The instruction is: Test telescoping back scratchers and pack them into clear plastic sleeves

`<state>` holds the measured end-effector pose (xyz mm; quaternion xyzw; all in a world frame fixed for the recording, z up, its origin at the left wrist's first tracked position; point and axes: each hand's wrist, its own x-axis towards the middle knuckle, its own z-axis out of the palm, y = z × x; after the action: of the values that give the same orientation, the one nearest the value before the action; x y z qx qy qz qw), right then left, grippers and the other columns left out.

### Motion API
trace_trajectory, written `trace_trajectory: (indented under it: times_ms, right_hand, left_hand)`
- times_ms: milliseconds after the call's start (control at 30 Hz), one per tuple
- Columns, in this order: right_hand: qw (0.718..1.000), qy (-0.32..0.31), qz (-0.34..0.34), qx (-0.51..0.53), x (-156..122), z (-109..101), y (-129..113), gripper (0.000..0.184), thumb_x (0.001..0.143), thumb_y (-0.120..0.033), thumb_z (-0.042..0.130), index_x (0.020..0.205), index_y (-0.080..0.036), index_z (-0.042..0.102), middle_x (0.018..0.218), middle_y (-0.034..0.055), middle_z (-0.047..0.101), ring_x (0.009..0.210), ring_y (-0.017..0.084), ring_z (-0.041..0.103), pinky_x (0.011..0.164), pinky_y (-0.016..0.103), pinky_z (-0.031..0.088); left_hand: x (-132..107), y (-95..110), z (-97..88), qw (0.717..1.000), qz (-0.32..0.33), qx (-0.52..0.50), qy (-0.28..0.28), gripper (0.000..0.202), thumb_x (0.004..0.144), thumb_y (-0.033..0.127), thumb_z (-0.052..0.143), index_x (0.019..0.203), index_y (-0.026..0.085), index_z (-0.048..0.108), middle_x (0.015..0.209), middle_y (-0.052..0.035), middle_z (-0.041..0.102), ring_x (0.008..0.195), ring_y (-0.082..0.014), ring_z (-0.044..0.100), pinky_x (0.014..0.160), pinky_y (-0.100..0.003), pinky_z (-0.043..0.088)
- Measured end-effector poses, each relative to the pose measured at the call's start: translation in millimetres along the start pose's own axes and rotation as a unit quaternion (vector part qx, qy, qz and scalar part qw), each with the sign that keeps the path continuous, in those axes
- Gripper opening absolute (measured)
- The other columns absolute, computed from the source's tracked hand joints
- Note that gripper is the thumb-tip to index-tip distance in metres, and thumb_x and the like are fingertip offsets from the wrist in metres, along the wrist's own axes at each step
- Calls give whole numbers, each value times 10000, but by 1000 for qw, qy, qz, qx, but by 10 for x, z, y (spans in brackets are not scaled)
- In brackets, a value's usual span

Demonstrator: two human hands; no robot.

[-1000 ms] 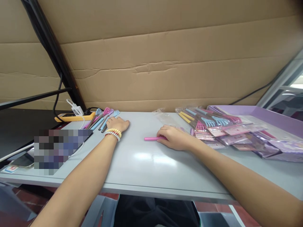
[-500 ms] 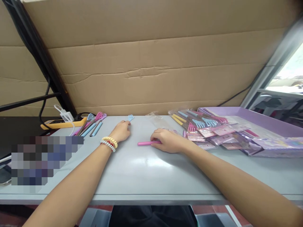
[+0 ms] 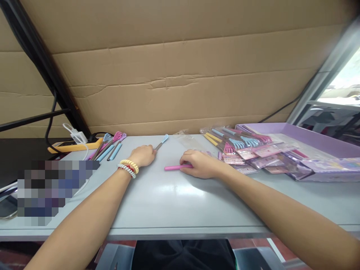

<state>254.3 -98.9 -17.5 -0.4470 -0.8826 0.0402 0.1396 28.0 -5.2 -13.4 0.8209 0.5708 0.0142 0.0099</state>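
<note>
My left hand (image 3: 143, 155), with braided bands at the wrist, is closed round the lower part of a back scratcher (image 3: 161, 143). Its light blue hand-shaped head and a stretch of dark shaft point away, up and to the right. Lying low over the table, my right hand (image 3: 197, 164) grips a pink rod (image 3: 173, 168) that looks like a scratcher's handle; its other end is hidden under my palm. Just beyond that hand lies a clear plastic bag (image 3: 189, 141).
Several loose back scratchers (image 3: 109, 146) lie at the left beside a yellow-edged power strip (image 3: 75, 145). To the right, bagged scratchers and pink cards (image 3: 244, 150) are heaped against a purple box (image 3: 323, 142). A cardboard wall (image 3: 174, 101) stands behind the grey table (image 3: 157, 210).
The blue-headed scratcher in my left hand has swung slightly right, and its dark shaft now shows beyond my fingers. My right hand and the pink rod stay nearly in place.
</note>
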Motion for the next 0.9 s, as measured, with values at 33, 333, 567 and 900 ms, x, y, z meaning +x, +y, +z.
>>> trace_trajectory:
  times_ms: [33,333,567,900]
  right_hand:
    - [1000,3,-1,0,-2,12,7,118,856,-237,599,914,-138,626,890,52,557,832,149,504,722,249,363]
    - [994,103,35,32,-14,93,1,773,883,-380,542,1473,-139,105,1213,137,466,1105,240,454,892,360,394]
    - [992,106,66,25,-1,111,40,639,903,-430,513,1404,-116,272,1241,152,448,1112,256,464,929,360,378]
    - [984,119,129,22,28,99,49,492,860,-294,550,1286,-113,384,1141,108,530,977,222,535,805,288,413]
  left_hand:
    - [-13,22,1,1000,0,-9,14,446,861,413,234,1010,151,563,1000,-190,634,931,-330,596,727,-411,432]
    - [-258,374,-42,964,190,-145,113,304,909,406,248,982,222,478,704,-29,605,644,-206,561,578,-293,346]
    - [-329,409,-78,958,212,-173,90,441,867,533,323,1151,216,439,767,-10,610,703,-190,568,616,-284,367]
    - [-394,441,-91,959,242,-148,2,734,616,697,581,1162,223,455,1009,-63,604,859,-247,597,670,-309,416]
